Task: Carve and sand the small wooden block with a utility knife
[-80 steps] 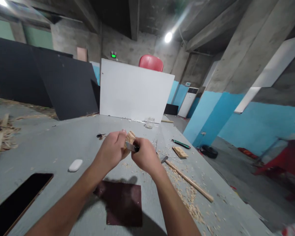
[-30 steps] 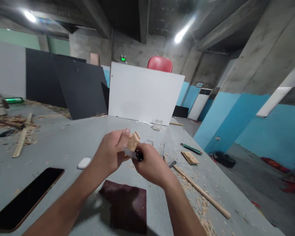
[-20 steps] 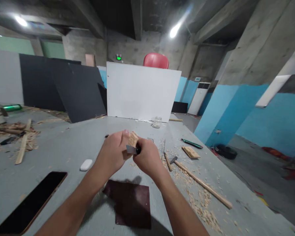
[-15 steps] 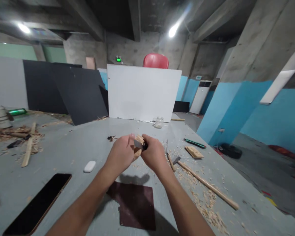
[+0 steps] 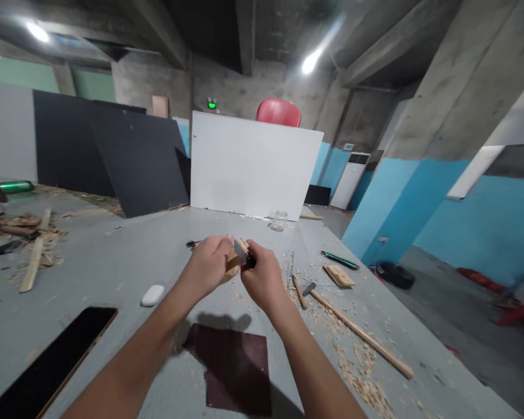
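Note:
My left hand (image 5: 208, 263) is closed around a small piece of light wood (image 5: 232, 269) above the middle of the table. Close beside it, my right hand (image 5: 262, 272) grips the black handle of a knife, whose short blade (image 5: 240, 250) lies against the wood. The two hands almost touch. Much of the wood is hidden by my fingers. Below them a dark red sheet (image 5: 238, 369) lies flat on the grey tabletop (image 5: 157, 361).
A phone (image 5: 55, 361) and a white case (image 5: 152, 295) lie at left. To the right are a long-handled hammer (image 5: 362, 333), a carved wood block (image 5: 339, 276), a green-black cutter (image 5: 340, 260) and shavings. A glass jar (image 5: 279, 220) stands by the white board (image 5: 253, 169).
The view has tilted and shifted slightly, so the table things appear further left. Both hands remain together on the wood and knife, with the blade at a slightly different angle.

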The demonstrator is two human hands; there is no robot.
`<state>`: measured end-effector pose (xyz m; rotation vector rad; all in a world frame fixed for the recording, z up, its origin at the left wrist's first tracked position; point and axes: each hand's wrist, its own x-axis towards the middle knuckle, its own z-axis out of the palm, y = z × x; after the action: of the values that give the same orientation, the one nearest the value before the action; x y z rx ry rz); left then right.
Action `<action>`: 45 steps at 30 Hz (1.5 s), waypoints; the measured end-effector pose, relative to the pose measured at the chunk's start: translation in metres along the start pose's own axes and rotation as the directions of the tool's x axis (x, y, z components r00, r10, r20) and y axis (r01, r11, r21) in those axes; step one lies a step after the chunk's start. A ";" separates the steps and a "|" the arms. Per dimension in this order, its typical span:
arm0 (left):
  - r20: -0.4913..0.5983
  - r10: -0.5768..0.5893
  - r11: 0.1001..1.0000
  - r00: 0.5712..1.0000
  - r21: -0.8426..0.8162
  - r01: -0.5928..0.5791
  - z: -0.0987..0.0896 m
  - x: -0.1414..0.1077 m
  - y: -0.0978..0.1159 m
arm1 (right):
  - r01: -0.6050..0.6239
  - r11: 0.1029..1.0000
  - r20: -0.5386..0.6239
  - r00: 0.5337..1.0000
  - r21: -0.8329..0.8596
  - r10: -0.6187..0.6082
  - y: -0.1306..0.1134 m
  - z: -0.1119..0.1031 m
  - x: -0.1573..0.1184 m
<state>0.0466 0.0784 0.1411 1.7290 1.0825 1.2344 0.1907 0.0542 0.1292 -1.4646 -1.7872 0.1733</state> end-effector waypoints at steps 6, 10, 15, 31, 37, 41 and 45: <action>-0.048 0.032 0.999 0.998 -0.036 -0.034 -0.010 -0.003 0.009 | 0.136 0.972 0.281 0.941 0.192 -0.188 -0.006 -0.008 -0.011; -0.024 0.059 0.997 0.998 -0.051 -0.060 -0.006 -0.007 0.013 | 0.091 0.979 0.328 0.933 0.180 -0.147 -0.008 -0.015 -0.013; -0.047 0.077 0.995 0.996 0.068 -0.073 0.002 -0.012 0.016 | 0.031 0.995 0.309 0.949 0.091 -0.058 -0.010 -0.020 -0.014; -0.059 0.043 0.971 0.997 0.240 -0.027 0.025 -0.013 0.010 | -0.123 0.979 -0.100 0.989 -0.161 0.107 0.008 -0.011 0.000; -0.050 0.048 0.973 0.998 0.226 -0.036 0.009 -0.013 0.013 | -0.071 0.988 -0.218 0.975 -0.136 0.040 0.002 -0.002 -0.006; -0.078 0.071 0.973 0.994 0.224 -0.052 -0.001 -0.012 0.016 | 0.039 0.999 -0.070 0.997 0.011 -0.038 -0.001 -0.005 -0.006; -0.142 0.101 0.957 0.985 0.286 -0.057 -0.006 -0.012 0.018 | 0.134 0.968 0.210 0.961 0.211 -0.179 0.000 -0.006 -0.008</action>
<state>0.0421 0.0611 0.1552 1.9286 1.3459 1.3342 0.1948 0.0455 0.1294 -1.1962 -1.9993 0.4374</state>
